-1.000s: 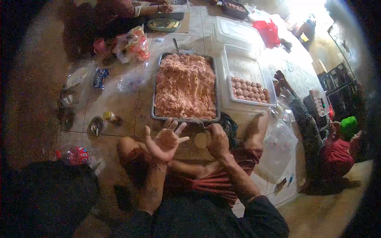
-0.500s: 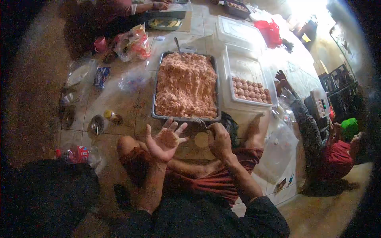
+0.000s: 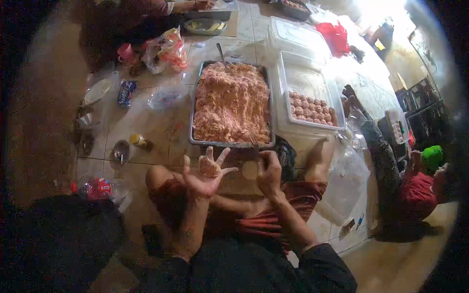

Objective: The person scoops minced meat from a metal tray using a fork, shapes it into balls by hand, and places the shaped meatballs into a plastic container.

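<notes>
**A:** How does the meat [image 3: 232,102] look to you?

**B:** On my feed it fills the tray [image 3: 220,144]: pinkish, coarse, piled up and ridged down the middle. A small, rough lump [image 3: 209,169] of it sits on the left hand [image 3: 202,181], just in front of the tray.

**A:** And the hands?

**B:** I see the left one palm up, fingers spread wide under the lump. The right hand [image 3: 269,175] is closed around a fork [image 3: 253,139], tines over the tray's near rim by its right corner; I can't tell whether they touch meat.

**A:** Where's the room?

**B:** Left of the tray I have bare floor [image 3: 168,139] as far as a jar [image 3: 138,140]. Right is tight: the box [image 3: 304,73] of meatballs [image 3: 310,110] stands just beside the tray. A dark bundle [image 3: 285,158] crowds its near right corner.
</notes>
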Tool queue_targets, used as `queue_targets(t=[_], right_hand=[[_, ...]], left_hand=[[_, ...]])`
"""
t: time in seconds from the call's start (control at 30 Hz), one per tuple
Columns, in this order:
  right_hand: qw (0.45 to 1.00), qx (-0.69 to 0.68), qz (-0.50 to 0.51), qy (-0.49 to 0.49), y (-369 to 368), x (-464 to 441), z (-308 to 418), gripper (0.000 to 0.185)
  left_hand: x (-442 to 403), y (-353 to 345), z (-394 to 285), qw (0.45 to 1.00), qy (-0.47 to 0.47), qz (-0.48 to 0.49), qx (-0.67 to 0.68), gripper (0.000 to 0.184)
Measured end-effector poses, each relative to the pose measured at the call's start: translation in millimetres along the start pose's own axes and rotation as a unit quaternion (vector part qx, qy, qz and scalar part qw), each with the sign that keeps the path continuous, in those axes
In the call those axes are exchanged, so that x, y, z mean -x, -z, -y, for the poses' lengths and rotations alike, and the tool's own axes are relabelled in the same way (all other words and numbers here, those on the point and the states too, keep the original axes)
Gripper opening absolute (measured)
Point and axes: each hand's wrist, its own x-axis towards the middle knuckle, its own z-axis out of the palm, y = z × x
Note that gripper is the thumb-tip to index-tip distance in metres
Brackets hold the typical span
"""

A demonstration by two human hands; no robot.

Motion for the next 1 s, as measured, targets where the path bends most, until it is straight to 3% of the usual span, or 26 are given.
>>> queue_targets(t=[0.03,0.07,0.17,0.3,0.47,0.6,0.7,0.9,1.0], right_hand=[[1.000,-0.010,0.004,-0.025,8,-5,5,0.016],[0.999,0.014,-0.012,0.033,10,-7,2,0.014],[0.999,-0.043,0.018,0.003,13,-6,5,0.011],[0.998,-0.054,0.037,0.008,23,-8,20,0.010],[0.990,-0.028,0.052,0.129,19,-15,39,0.015],[0.989,0.078,0.071,0.104,3,-21,16,0.022],[0.994,0.079,0.037,0.068,6,-31,-12,0.019],[0.995,0.031,0.043,0.089,36,-35,17,0.011],[0.989,-0.047,0.107,0.090,47,-35,30,0.014]], left_hand=[[0,0,-1,1.000,-0.007,-0.017,0.020,0.068],[0,-1,-1,0.998,-0.014,-0.034,0.041,0.068],[-1,-12,2,0.994,-0.016,-0.105,0.001,0.071],[-1,-11,1,0.992,0.020,-0.121,-0.003,0.076],[-3,-9,3,0.993,0.061,-0.104,-0.014,0.082],[-1,-15,11,0.983,0.046,-0.157,-0.088,0.083],[-2,-3,3,0.995,0.051,-0.083,-0.020,0.082],[-1,-5,-1,0.989,0.038,-0.142,-0.027,0.077],[-3,-7,-1,0.981,0.073,-0.177,-0.001,0.080]])
